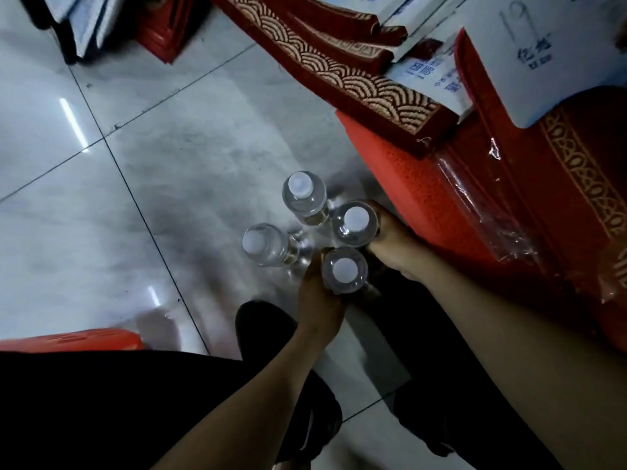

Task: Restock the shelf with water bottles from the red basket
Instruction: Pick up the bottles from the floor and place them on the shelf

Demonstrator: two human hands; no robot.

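Four clear plastic water bottles (344, 269) with white screw caps stand upright in a tight cluster on the floor, not in a basket or on any shelf that shows. The left hand (319, 300) is wrapped round the body of the nearest bottle. The right hand (390, 239) is curled round the body of the one just beyond it (354, 220). The other two (298, 186) stand free close beside them. They look full and sealed, so each is probably fairly heavy for its size, with thin walls that give under a squeeze and smooth sides that could slip. A hold round the mid-body, or at the firmer shoulder under the cap, seems safest. Beneath them is a glossy grey tiled floor (135, 164), hard, smudged and catching the light, where a nudged bottle would likely slide or topple. To the right lie folded dark red mats (339, 79) with cream wave-pattern borders, under white cardboard cartons (509, 62) with blue print. At lower left a red plastic edge (84, 339) shows; whether it is the basket cannot be told.
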